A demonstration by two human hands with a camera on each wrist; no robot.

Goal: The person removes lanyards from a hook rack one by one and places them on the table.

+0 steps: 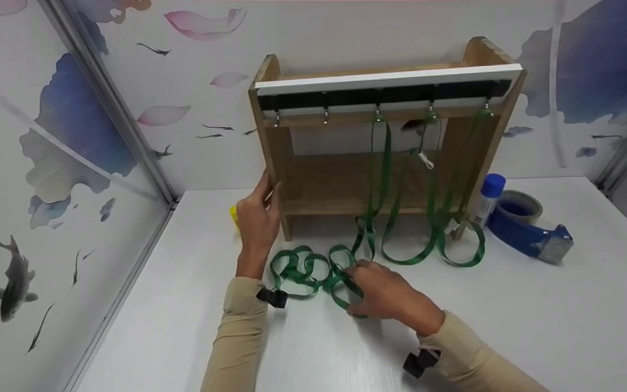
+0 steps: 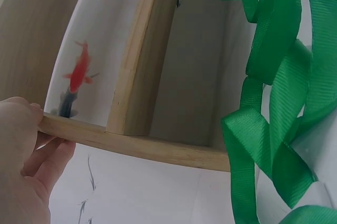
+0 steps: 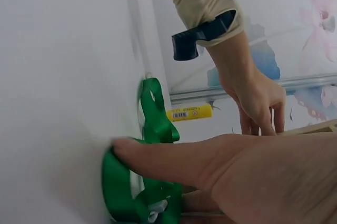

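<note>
My left hand (image 1: 259, 218) grips the left side panel of a small wooden shelf (image 1: 335, 185), thumb and fingers on either side of the board's edge, as the left wrist view shows. Below the shelf's left half, loose green ribbon lanyards (image 1: 298, 272) lie in loops on the table. My right hand (image 1: 387, 291) has its thumb and fingers around part of this ribbon; its fingertips are partly hidden. More green lanyards (image 1: 387, 163) hang from hooks on the shelf's front rail, their lower loops reaching the table. The two leftmost hooks (image 1: 277, 118) carry nothing.
Right of the shelf stand a blue-capped glue stick (image 1: 490, 196) and a blue tape dispenser (image 1: 531, 239), with a tape roll (image 1: 528, 204) behind it. A yellow tube (image 3: 189, 112) lies beyond the left hand. Printed wall panels (image 1: 204, 109) enclose the white table (image 1: 509, 316).
</note>
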